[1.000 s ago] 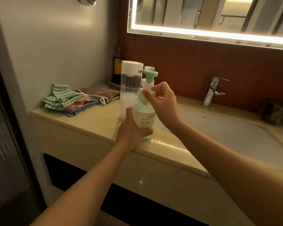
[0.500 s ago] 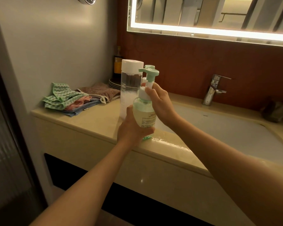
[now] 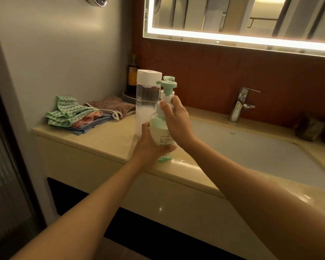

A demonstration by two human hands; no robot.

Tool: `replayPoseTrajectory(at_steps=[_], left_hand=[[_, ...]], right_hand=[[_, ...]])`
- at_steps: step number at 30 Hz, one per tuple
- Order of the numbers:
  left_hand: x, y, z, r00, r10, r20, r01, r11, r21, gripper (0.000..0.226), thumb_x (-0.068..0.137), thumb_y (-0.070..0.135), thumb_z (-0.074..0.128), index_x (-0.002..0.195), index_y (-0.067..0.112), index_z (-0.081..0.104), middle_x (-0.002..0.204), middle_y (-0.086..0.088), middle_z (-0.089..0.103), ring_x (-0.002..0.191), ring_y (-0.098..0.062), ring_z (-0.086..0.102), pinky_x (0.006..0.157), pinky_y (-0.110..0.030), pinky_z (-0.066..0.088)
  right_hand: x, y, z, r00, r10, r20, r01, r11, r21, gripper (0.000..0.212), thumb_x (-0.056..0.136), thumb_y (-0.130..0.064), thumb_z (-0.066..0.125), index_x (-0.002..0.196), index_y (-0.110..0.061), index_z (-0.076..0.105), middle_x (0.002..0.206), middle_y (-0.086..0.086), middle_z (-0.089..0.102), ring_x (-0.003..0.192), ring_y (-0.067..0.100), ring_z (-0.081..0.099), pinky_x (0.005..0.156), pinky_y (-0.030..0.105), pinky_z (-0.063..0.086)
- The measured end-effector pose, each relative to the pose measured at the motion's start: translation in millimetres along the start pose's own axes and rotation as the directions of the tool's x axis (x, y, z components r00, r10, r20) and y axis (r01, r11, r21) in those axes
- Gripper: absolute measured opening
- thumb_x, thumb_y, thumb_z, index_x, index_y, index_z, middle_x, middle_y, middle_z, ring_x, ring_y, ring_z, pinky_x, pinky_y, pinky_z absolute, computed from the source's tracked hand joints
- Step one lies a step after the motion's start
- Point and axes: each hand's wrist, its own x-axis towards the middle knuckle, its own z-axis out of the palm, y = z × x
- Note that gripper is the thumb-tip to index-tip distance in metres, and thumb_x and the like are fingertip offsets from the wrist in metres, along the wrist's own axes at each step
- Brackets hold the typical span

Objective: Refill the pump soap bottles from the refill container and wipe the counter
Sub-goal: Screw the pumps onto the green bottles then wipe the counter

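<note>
Left hand (image 3: pixel 148 147) grips pump bottle (image 3: pixel 160 135); right hand (image 3: pixel 176 121) pinches its collar.

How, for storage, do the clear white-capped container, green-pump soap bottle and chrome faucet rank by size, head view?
Clear white-capped container and green-pump soap bottle: alike, bottle nearer, unranked.
Chrome faucet: smallest.

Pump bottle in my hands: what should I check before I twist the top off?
1. Left hand holds the pump bottle by its body: ok.
2. Right hand grips the white collar under the pump: ok.
3. Bottle upright: ok.
4. Bottle's bottom resting on the counter: cannot tell.
5. Refill container opened for pouring: not ok, its white cap is on.
6. Cloths ready for wiping: ok, piled at the counter's left end.
</note>
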Motion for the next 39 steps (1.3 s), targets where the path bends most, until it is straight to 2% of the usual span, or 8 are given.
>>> replayPoseTrajectory(at_steps=[3,6,13,16,20,29,35,39], left_hand=[[9,5,-15,0.991,-0.045,0.128,0.07,0.978,-0.199,0.084,0.069,0.014,0.079,0.131,0.026,0.025,0.121,0.002,0.05,0.113,-0.018,0.051,0.097,-0.037,0.044],[18,8,-18,0.982,-0.04,0.184,0.056,0.995,-0.083,0.083,0.063,0.024,0.083,0.129,0.025,0.033,0.118,0.004,0.056,0.111,-0.017,0.054,0.098,-0.042,0.045],[-7,13,13,0.962,0.08,-0.261,0.002,0.954,0.3,0.084,0.068,0.042,0.078,0.13,0.016,0.028,0.124,-0.001,0.052,0.11,-0.023,0.053,0.077,-0.028,0.041],[6,12,-12,0.999,-0.042,0.001,0.041,0.992,0.123,0.085,0.068,0.028,0.08,0.132,0.019,0.026,0.119,0.004,0.049,0.11,-0.017,0.049,0.085,-0.03,0.043],[17,7,-40,0.913,-0.147,0.381,0.114,0.988,0.108,0.079,0.066,0.016,0.081,0.13,0.025,0.035,0.12,0.005,0.054,0.117,-0.019,0.051,0.098,-0.038,0.045],[-2,12,-14,0.999,0.021,-0.041,0.003,0.86,0.511,0.077,0.064,0.053,0.076,0.12,0.014,0.039,0.121,-0.004,0.057,0.107,-0.022,0.056,0.073,-0.025,0.043],[24,13,-45,0.943,-0.093,0.32,0.068,0.994,0.087,0.076,0.068,0.023,0.079,0.13,0.027,0.036,0.128,0.002,0.052,0.12,-0.018,0.049,0.094,-0.034,0.046],[19,13,-29,0.985,-0.013,0.169,-0.001,0.997,0.082,0.076,0.067,0.024,0.08,0.13,0.025,0.037,0.121,0.002,0.058,0.113,-0.019,0.055,0.097,-0.041,0.046]], right_hand=[[1,0,-5,0.999,0.001,0.047,-0.004,0.998,0.061,0.021,0.095,-0.03,0.045,0.103,-0.013,0.053,0.096,0.007,0.059,0.088,0.022,0.056,0.081,0.044,0.047],[2,0,-8,0.997,0.016,0.078,-0.021,0.997,0.075,0.028,0.096,-0.03,0.043,0.113,-0.01,0.053,0.103,0.01,0.059,0.092,0.021,0.055,0.081,0.039,0.046],[3,-2,-11,0.985,0.042,0.166,-0.053,0.997,0.063,0.033,0.097,-0.034,0.039,0.119,-0.012,0.048,0.112,0.013,0.057,0.101,0.026,0.055,0.087,0.04,0.046],[5,-3,-12,0.979,0.051,0.199,-0.067,0.995,0.074,0.033,0.097,-0.033,0.04,0.12,-0.011,0.048,0.113,0.015,0.057,0.103,0.028,0.054,0.089,0.042,0.045],[6,-3,-17,0.959,0.057,0.276,-0.082,0.993,0.079,0.033,0.098,-0.033,0.037,0.124,-0.013,0.044,0.114,0.012,0.054,0.103,0.026,0.053,0.091,0.041,0.044],[9,-2,-16,0.953,0.076,0.294,-0.104,0.991,0.082,0.035,0.099,-0.034,0.032,0.129,-0.016,0.037,0.115,0.008,0.05,0.102,0.02,0.05,0.088,0.034,0.042],[9,-3,-18,0.947,0.068,0.314,-0.113,0.985,0.128,0.031,0.1,-0.029,0.031,0.125,-0.012,0.039,0.105,0.007,0.048,0.087,0.013,0.048,0.077,0.026,0.042],[11,-2,-17,0.949,0.08,0.305,-0.108,0.991,0.077,0.033,0.1,-0.033,0.03,0.126,-0.013,0.037,0.108,0.007,0.048,0.095,0.017,0.049,0.087,0.035,0.043]])
